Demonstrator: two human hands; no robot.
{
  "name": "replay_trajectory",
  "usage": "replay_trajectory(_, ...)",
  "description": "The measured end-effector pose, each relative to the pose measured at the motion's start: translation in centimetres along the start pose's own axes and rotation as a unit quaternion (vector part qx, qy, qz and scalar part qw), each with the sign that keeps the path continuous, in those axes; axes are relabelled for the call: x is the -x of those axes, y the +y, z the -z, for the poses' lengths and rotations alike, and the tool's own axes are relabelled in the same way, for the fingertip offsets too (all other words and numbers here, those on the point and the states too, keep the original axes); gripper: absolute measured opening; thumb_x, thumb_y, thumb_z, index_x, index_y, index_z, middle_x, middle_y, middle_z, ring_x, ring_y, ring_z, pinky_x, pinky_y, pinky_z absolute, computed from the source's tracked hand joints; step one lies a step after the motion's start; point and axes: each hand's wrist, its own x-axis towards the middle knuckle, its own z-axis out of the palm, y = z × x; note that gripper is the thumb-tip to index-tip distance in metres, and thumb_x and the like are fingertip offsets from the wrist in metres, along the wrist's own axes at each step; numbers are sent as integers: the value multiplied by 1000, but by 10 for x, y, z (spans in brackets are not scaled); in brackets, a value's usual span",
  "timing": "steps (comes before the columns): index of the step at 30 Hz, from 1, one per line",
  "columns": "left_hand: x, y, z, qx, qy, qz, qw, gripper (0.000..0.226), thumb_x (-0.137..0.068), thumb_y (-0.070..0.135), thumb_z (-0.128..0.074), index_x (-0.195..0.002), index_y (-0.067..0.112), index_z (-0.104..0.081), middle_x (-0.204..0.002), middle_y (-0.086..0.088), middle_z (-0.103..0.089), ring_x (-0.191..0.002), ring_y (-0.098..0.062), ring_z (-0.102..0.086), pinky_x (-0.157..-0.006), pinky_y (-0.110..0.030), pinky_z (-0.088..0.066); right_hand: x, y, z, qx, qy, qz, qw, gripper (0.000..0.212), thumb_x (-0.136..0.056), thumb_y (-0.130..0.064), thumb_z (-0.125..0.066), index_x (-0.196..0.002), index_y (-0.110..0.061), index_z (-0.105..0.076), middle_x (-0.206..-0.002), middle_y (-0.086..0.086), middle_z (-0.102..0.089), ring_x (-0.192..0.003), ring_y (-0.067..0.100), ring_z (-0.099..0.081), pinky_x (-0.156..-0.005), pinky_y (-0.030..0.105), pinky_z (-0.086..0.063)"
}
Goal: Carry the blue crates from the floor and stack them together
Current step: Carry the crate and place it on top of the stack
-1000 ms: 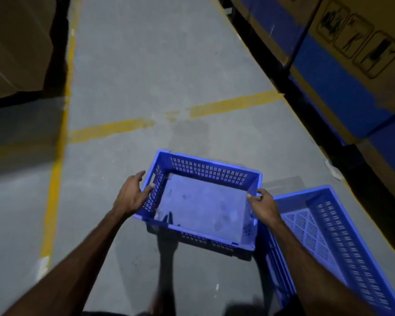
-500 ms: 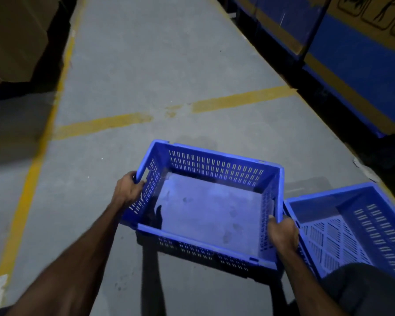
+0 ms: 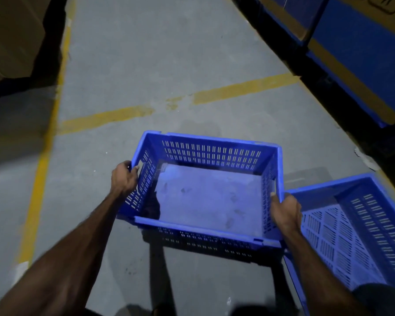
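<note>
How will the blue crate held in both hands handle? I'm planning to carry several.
The held blue crate is probably light: empty, with slotted walls. It looks rigid, keeping its shape between the left hand and right hand. Its side handle slots likely give a secure grip.

crate (image 3: 205, 201) – lifted, now level | both hands – from rim tops down onto side handles

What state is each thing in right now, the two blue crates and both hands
Held crate: upright, nothing inside, gripped at both short ends.
Second crate: to the right, tilted, nothing visible inside, no hand gripping it.
Left hand: fingers curled round the held crate's left handle slot.
Right hand: curled over the held crate's right rim.
</note>
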Motion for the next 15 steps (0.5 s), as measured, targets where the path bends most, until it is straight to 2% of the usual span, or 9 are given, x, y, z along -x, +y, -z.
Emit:
replay_trajectory(6, 48, 69, 132, 19, 12, 13, 1000, 25, -99, 28, -60, -112, 8, -68, -95, -16, -75, -84, -35, -72, -84, -48, -59, 37, -94, 125, 23, -20, 64, 998, 47, -100, -38, -55, -116, 5, -62, -117, 36, -64, -111, 50, -60, -88, 49, -49)
replay_trajectory(10, 104, 131, 255, 53, 12, 3, 999, 22, -94, 33, -60, -102, 14, -68, -83, -11, -74, -72, -32, -71, -75, -49, -61, 86, -171, 239, 22, -36, 80, 996, 47, -99, -41, -54, -117, 1, -62, -119, 33, -64, -110, 50, -61, -91, 50, -51)
replay_trajectory(15, 185, 223, 416, 70, 26, -5, 997, 22, -91, 37, -58, -98, 17, -67, -80, -10, -71, -71, -33, -69, -71, -51, -60, 164, -262, 390, 26, -58, 115, 991, 48, -96, -43, -55, -117, 0, -64, -120, 31, -65, -110, 47, -62, -91, 47, -50)
